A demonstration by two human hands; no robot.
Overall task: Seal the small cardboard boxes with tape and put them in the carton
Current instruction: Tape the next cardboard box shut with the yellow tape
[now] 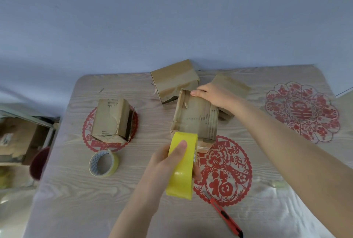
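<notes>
The small cardboard box being worked on sits at the middle of the table, its broad face up. Its near edge meets a yellow tape roll, which stands on edge. The left hand grips that roll, thumb pressed on the outer band and fingers wrapped round the far side. The right hand reaches in with the arm outstretched and holds the box's far right corner. Its thumb lies along the far rim, the other fingers hidden behind.

Three more boxes stand around it: one to the left, one at the far edge, and one behind the right hand. A second tape roll lies near the left box, and a red utility knife lies at the near side.

The table is pale wood grain with red paper-cut designs. It stands against a blue-grey wall. A larger carton sits off the table's left side.
</notes>
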